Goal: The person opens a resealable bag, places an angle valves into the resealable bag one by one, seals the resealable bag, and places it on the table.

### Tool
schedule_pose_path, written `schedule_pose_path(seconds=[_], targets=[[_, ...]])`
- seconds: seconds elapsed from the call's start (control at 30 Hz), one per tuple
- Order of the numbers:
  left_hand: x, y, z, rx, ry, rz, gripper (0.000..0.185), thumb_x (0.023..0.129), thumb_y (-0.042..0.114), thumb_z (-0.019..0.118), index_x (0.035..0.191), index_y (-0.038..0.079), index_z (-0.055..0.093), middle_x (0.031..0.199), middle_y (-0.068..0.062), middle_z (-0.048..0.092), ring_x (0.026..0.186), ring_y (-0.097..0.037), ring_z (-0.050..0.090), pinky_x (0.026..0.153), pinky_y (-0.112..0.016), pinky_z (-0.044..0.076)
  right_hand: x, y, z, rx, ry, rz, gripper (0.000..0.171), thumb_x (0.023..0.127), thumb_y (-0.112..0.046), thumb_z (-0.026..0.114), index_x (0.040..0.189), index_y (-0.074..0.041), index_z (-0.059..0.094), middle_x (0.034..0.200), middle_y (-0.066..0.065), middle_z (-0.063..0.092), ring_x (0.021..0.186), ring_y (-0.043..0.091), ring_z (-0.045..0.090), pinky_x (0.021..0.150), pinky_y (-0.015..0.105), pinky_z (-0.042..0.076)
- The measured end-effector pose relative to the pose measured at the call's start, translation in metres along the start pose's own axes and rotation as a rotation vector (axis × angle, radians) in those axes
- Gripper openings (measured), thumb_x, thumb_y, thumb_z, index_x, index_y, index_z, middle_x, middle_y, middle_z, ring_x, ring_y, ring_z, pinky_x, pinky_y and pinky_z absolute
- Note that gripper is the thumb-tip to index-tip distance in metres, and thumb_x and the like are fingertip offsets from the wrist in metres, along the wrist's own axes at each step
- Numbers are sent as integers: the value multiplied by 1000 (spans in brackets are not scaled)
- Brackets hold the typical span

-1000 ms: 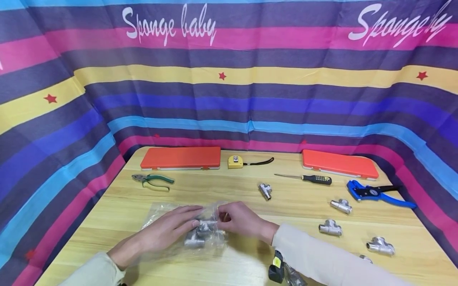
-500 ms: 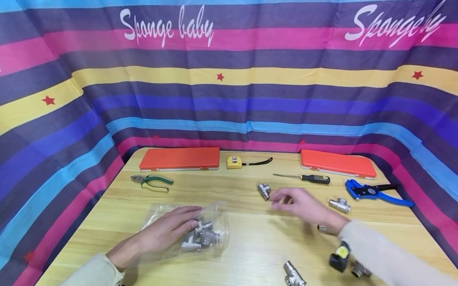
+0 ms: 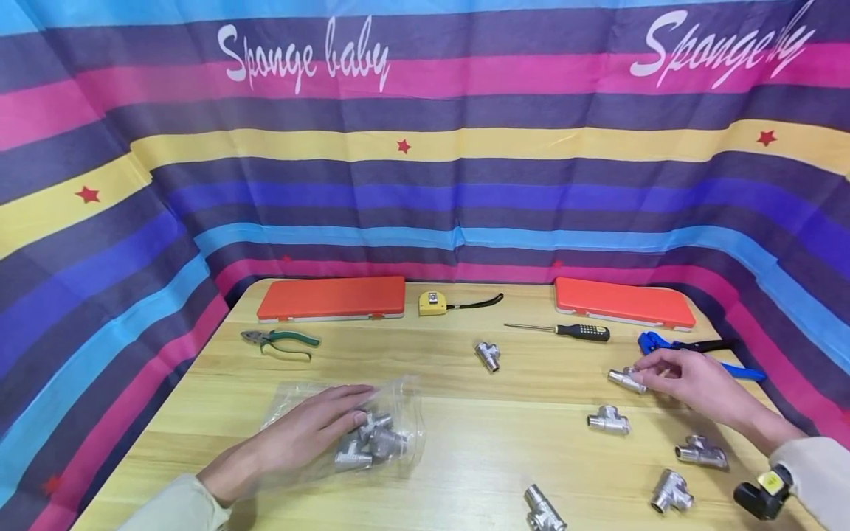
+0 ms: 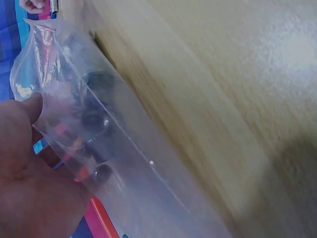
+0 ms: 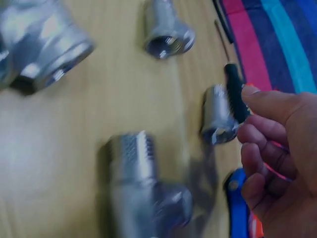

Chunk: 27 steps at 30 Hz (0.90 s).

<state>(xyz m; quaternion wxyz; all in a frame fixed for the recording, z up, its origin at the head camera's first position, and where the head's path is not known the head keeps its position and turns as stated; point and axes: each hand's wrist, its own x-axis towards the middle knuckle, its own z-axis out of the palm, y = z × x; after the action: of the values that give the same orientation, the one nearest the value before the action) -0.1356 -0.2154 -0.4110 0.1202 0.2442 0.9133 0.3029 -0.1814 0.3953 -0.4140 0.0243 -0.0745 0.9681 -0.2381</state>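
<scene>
A clear plastic bag with several metal tee fittings inside lies on the table at the left. My left hand holds it, fingers extended over the film and thumb set apart; in the left wrist view the thumb overlaps the bag's edge. At the right, my right hand reaches a loose tee fitting, thumb and fingers loosely bent at its right end. The right wrist view shows this fitting just beyond the fingertips, not visibly between thumb and fingers; contact is unclear.
More loose tee fittings lie around, including one in the middle and one near the front. Green-handled pliers, red cases, a tape measure, a screwdriver and a blue-handled tool line the back.
My right hand has left the bag, passed near the middle fitting and moved right to another loose fitting. My left hand has stayed at the bag.
</scene>
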Motion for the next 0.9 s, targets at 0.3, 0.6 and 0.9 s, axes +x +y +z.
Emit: schedule_pose_path(seconds=[0.3, 0.6, 0.9], targets=[[0, 0, 0, -11, -2, -8, 56, 116, 52, 44, 163, 23, 54, 166, -4, 53, 155, -36, 49, 124, -68, 40, -1, 16, 5, -23, -68, 63, 37, 102, -41, 78, 116, -7, 79, 100, 0, 77, 88, 11, 64, 65, 24, 49], [-1, 0, 1, -6, 3, -11, 55, 116, 52, 45, 163, 23, 54, 166, -4, 54, 155, -37, 49, 124, -68, 40, 4, -2, 15, 26, -23, -12, 26, 100, -33, 81, 109, -9, 77, 96, -3, 79, 83, 2, 69, 68, 23, 55], [0, -1, 0, -24, -12, -20, 54, 116, 52, 45, 163, 25, 54, 167, -4, 53, 156, -37, 48, 124, -68, 40, 24, -85, 40, 256, -96, -137, 28, 99, -29, 82, 116, -7, 77, 101, 0, 79, 88, 13, 72, 74, 24, 61]])
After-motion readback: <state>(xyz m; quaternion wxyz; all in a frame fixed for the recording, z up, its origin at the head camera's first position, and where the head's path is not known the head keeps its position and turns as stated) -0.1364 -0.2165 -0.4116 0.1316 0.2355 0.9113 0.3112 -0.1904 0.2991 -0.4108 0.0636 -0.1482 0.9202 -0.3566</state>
